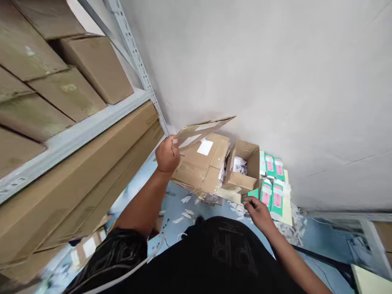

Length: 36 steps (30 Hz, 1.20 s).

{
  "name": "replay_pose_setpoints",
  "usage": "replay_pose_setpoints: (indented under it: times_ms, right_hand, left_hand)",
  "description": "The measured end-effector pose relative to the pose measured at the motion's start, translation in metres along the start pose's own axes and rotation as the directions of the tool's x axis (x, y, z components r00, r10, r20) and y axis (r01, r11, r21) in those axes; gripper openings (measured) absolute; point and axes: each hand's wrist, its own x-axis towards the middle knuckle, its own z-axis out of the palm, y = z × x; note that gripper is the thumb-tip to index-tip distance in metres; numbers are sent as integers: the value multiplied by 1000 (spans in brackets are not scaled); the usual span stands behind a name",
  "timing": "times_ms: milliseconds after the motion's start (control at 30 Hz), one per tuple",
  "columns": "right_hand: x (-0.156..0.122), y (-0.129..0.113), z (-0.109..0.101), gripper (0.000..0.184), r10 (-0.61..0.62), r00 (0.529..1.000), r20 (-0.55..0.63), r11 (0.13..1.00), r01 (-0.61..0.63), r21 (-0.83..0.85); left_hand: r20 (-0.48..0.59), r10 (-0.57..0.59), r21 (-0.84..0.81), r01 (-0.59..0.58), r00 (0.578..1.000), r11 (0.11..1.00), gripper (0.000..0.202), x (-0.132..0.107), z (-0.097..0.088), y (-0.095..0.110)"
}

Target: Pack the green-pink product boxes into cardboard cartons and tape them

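Hands apart. Left hand [168, 154], left of centre: fist closed on the near edge of a cardboard sheet [208, 130], which tilts up over a flattened carton [199, 165] at mid-frame. Next rightward, an open box [248, 183] holds crumpled white paper [240, 166]. Right hand [259, 214], lower right of centre: fingers bent near the box's lower edge; cannot tell whether they grip anything.

Progress, as judged: sheet raised, not set down; box flaps not closed; green-and-pink packs [266, 195], right of the box, already lie in rough rows. Pack contents not legible.

Surface and room: at left, a metal shelf [92, 126] bears brown boxes [96, 65], with long cartons [92, 175] below. Blue floor [176, 200], lower centre, littered with paper scraps [178, 219]. Packs rest on a pale yellow board [287, 214]; its support is unclear. Bare grey wall [260, 73] fills the upper right.
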Motion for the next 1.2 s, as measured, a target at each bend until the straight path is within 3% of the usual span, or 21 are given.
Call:
replay_pose_setpoints:
  times_ms: [100, 200, 267, 333, 433, 567, 633, 700, 800, 867, 967, 1067, 1200]
  right_hand:
    - [9, -30, 32, 37, 11, 1000, -4, 1000, -11, -2]
    - [18, -53, 52, 39, 19, 1000, -4, 999, -19, 27]
    - [26, -66, 55, 40, 21, 1000, -19, 998, -20, 57]
    - [37, -80, 53, 40, 3, 995, -96, 998, 4, 70]
    - [59, -111, 51, 50, -69, 929, -365, 995, 91, 44]
    - [81, -162, 66, 72, -210, 698, -684, 973, 219, -75]
    - [82, -181, 80, 70, -220, 633, -743, 966, 248, -75]
    - [76, -192, 95, 58, -173, 608, -775, 965, 263, -9]
    - [53, -188, 110, 41, -64, 526, -848, 960, 263, 90]
    - [28, -175, 112, 39, -7, 438, -899, 957, 262, 121]
    - [-23, -142, 96, 40, 50, 350, -936, 954, 262, 149]
    - [-88, -101, 64, 41, 113, 294, -949, 947, 257, 193]
    - [-176, -53, 20, 43, 191, 247, -950, 951, 192, 241]
  left_hand:
    - [-159, -98, -50, 91, 982, 995, 38, 36, -44, -19]
    - [-313, -138, -217, 71, 940, 974, 39, 69, -83, -24]
    - [-347, -150, -387, 4, 926, 922, 37, 87, -100, -20]
    - [-304, -176, -570, -30, 936, 821, 34, 102, -107, -19]
    - [-174, -235, -758, 22, 956, 651, 33, 118, -102, -34]
    - [101, -266, -830, 229, 959, 509, 37, 124, -87, -79]
    - [234, -228, -841, 315, 945, 440, 37, 124, -78, -100]
    - [317, -161, -856, 355, 935, 375, 35, 123, -68, -112]
    - [388, -41, -870, 381, 921, 313, 31, 120, -48, -111]
    - [423, 27, -873, 399, 906, 279, 28, 113, -33, -96]
    - [471, 122, -873, 442, 874, 205, 26, 86, -10, -49]
    - [495, 242, -869, 469, 834, 160, 31, 44, 12, 20]
    - [472, 407, -880, 446, 782, 164, 39, -22, 44, 119]
